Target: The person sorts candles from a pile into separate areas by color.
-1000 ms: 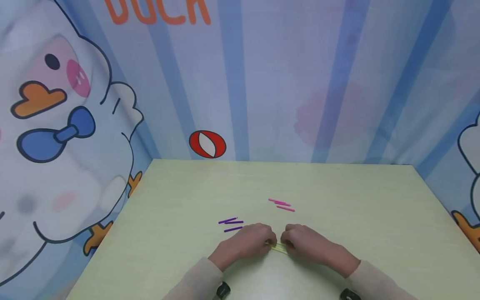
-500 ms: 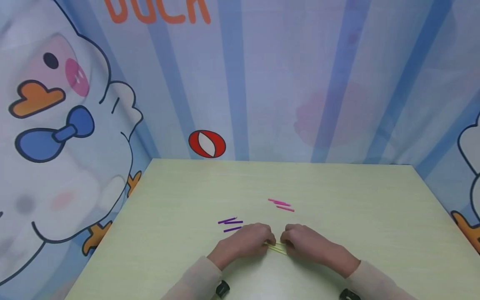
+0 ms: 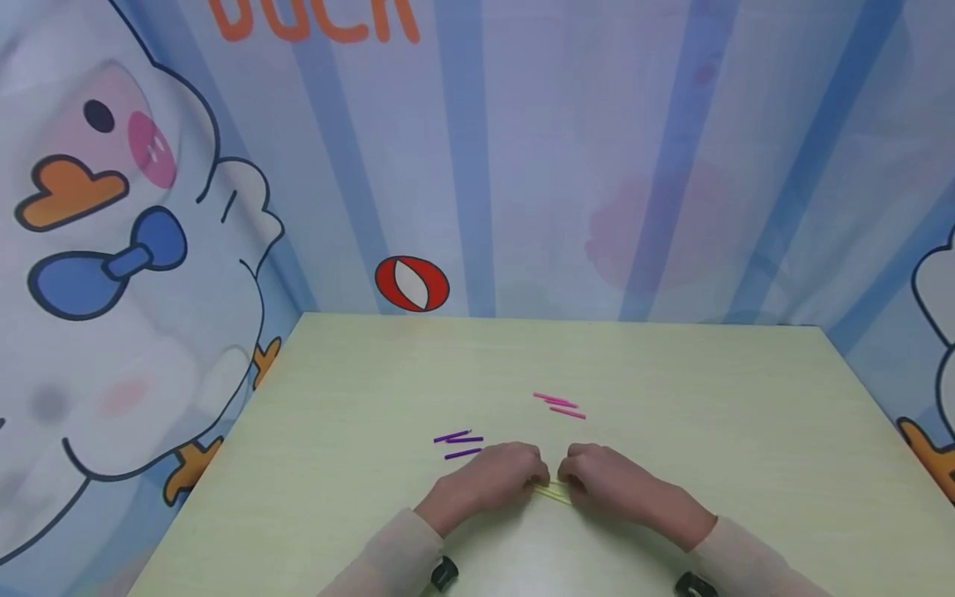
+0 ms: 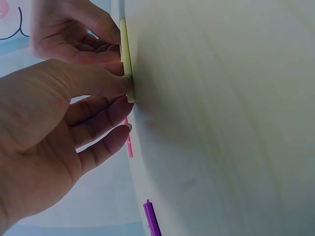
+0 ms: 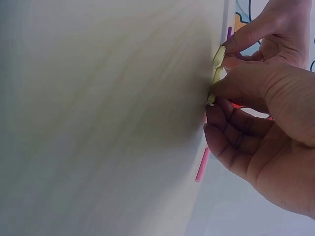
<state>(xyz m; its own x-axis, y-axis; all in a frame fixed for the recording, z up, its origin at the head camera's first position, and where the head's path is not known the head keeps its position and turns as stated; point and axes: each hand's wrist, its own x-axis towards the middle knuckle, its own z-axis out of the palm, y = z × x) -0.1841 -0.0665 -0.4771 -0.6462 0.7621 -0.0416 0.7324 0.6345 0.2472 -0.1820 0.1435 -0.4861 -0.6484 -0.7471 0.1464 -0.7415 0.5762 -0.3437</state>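
Thin pale-yellow sticks lie close together low on the table, between my two hands. My left hand pinches their left end between thumb and fingers. At the other end, my right hand also pinches them, knuckles upward. In the left wrist view a yellow stick shows against the tabletop under the left thumb. The right wrist view shows overlapping yellow pieces near both thumbs. Fingers cover the ends, so the exact number of yellow sticks is hidden.
Three purple sticks lie just beyond my left hand. Farther back are three pink sticks. The pale tabletop ends at a curtain printed with ducks.
Both hands stay almost still, with the yellow sticks between them. The purple and pink sticks have not moved.
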